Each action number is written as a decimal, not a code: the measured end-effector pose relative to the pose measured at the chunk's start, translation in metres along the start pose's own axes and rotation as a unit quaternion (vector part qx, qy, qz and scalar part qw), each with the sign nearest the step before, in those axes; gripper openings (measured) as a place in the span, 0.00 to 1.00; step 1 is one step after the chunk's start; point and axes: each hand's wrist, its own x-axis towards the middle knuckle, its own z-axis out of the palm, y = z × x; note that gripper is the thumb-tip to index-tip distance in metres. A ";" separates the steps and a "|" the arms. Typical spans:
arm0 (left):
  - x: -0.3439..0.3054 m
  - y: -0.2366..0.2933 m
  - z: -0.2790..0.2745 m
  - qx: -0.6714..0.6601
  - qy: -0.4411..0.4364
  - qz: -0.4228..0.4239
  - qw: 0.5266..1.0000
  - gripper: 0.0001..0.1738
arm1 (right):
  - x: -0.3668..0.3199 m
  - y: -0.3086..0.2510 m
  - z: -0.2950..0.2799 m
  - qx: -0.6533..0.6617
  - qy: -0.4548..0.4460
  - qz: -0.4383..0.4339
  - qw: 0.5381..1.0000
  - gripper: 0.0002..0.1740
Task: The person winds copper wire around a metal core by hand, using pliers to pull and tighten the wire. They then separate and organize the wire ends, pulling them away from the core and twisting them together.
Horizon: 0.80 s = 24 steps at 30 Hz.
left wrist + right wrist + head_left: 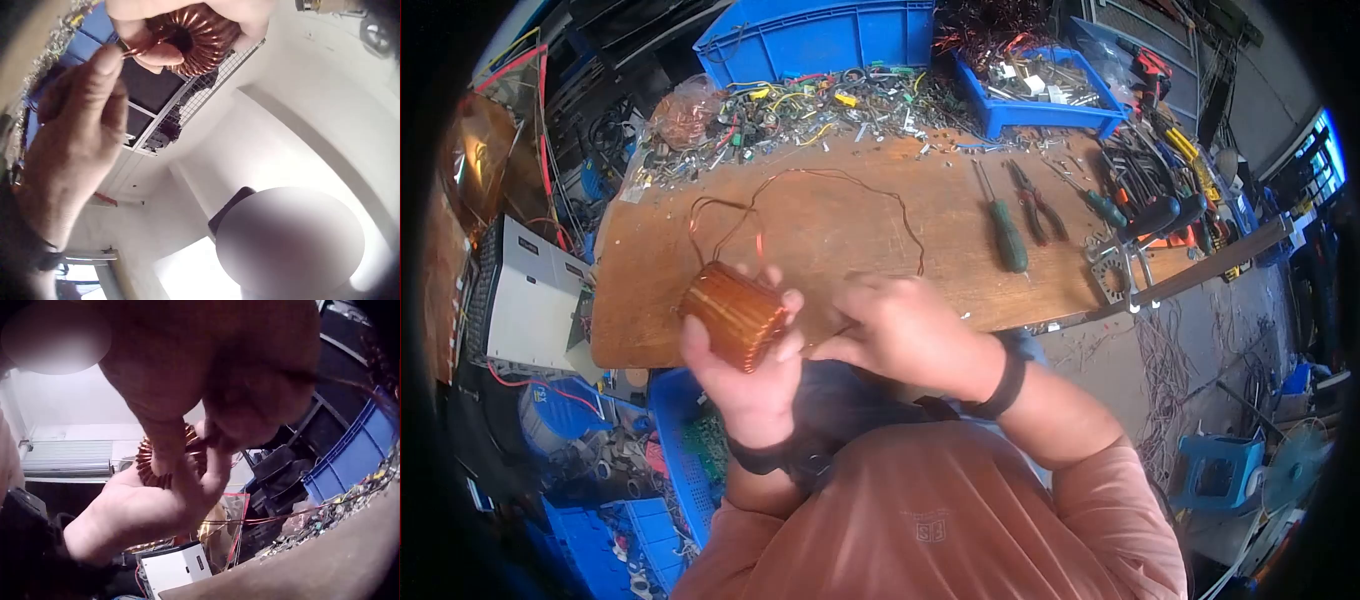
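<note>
A thick ring-shaped coil of copper wire (pixel 733 310) is gripped in my left hand (pixel 755 395), with the fingers around its outer side. The left wrist view shows its face, where turns of copper fan around a dark centre hole. My right hand (pixel 905 325) is just right of the coil, its thumb and fingers pinching the copper wire (pixel 128 54) close to that face. From the coil a long doubled wire (pixel 897 197) arcs over the tabletop and comes back down to the right hand. Shorter wire loops (pixel 700 212) stick up behind the coil.
On the wooden table (pixel 840 225) lie a green-handled screwdriver (pixel 1006 235), pliers (pixel 1040 205) and several more tools at right. Scrap wires and small parts (pixel 800 110) are heaped along the back, before a blue bin (pixel 820 45). A blue tray (pixel 1050 105) holds metal pieces.
</note>
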 end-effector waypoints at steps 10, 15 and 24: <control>-0.005 0.028 -0.009 -0.053 -0.073 -0.037 0.995 0.40 | -0.017 0.044 -0.042 0.059 -0.126 -0.083 0.987 0.11; -0.002 0.025 -0.007 -0.002 -0.041 0.014 0.999 0.38 | -0.019 0.028 -0.043 0.053 -0.136 -0.030 0.989 0.17; -0.001 0.015 -0.001 -0.030 0.007 0.071 0.997 0.36 | -0.005 -0.004 -0.020 -0.126 0.033 -0.103 0.986 0.17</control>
